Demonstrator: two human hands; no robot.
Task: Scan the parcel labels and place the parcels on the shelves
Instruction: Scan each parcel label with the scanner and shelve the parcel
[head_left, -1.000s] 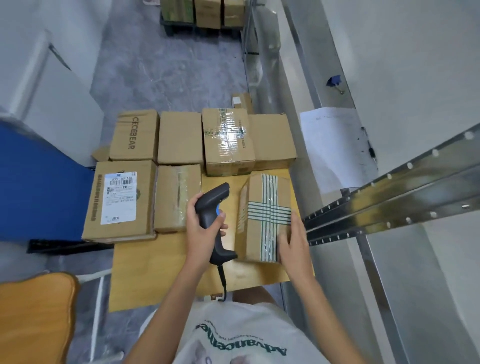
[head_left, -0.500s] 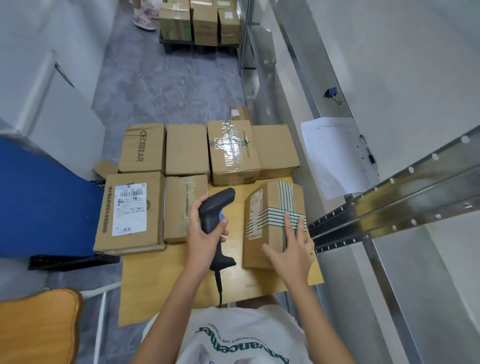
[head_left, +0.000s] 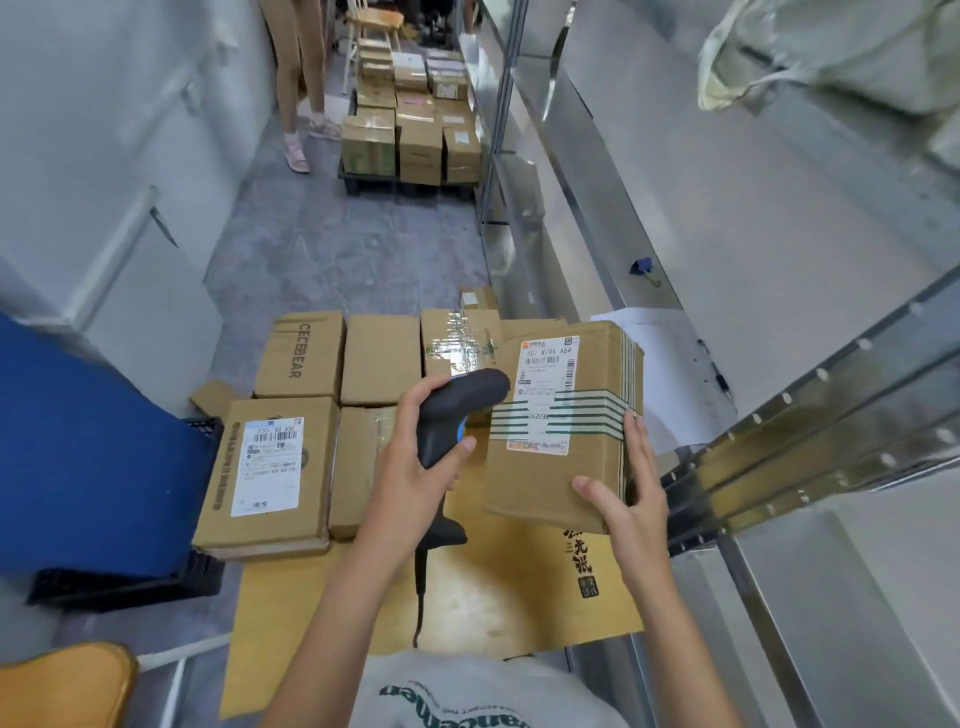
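Head view: the left hand (head_left: 410, 478) grips the scanner (head_left: 457, 415), finger on its blue trigger, nose toward the label (head_left: 545, 395) on the parcel (head_left: 561, 426). The right hand (head_left: 628, 488) holds that parcel by its near right corner, thumb on the top face and fingers down the side, tilted up above the flat cardboard sheet (head_left: 467, 597).

A one-handed corner hold could let the parcel slip or twist. Green-striped tape (head_left: 571, 415) crosses the label, and glare or the stripes may spoil a read; the upper barcode looks clear of it. The scanner's cord (head_left: 418, 587) trails over the sheet's near edge and might snag.

More parcels (head_left: 291, 467) crowd the sheet's left and far edges. Metal shelves (head_left: 805, 441) run along the right, grey floor and another stack of boxes (head_left: 410, 135) beyond.
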